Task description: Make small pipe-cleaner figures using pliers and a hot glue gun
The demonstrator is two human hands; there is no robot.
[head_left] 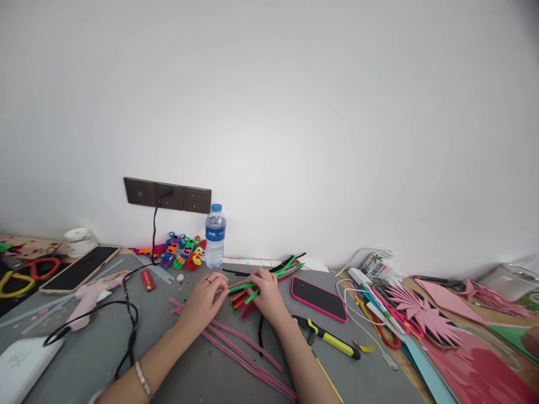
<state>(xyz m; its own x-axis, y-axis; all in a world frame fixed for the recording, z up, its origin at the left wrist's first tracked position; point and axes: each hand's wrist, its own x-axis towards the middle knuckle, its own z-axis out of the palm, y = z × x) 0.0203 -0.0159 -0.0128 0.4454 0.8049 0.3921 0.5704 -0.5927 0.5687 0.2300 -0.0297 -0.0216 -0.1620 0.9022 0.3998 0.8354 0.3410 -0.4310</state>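
A bundle of pipe cleaners (290, 269) in green, red, orange and black lies on the grey mat, its far ends fanning out to the right. My right hand (265, 290) rests over the bundle with its fingers curled around the stems. My left hand (209, 293) is just to the left, thumb and fingers pinched at the near end of a stem; the fingers partly hide it. Long pink pipe cleaners (252, 365) stretch across the mat below and between my forearms. Yellow-handled pliers (332, 339) lie right of my right forearm.
Behind my hands stand a water bottle (215, 238) and small pipe-cleaner figures (183, 252). A glue gun (90, 294) with a black cord lies left. A pink-cased phone (319, 299), white cable and pink folded paper (421, 314) are right. A person's hand (531, 341) shows far right.
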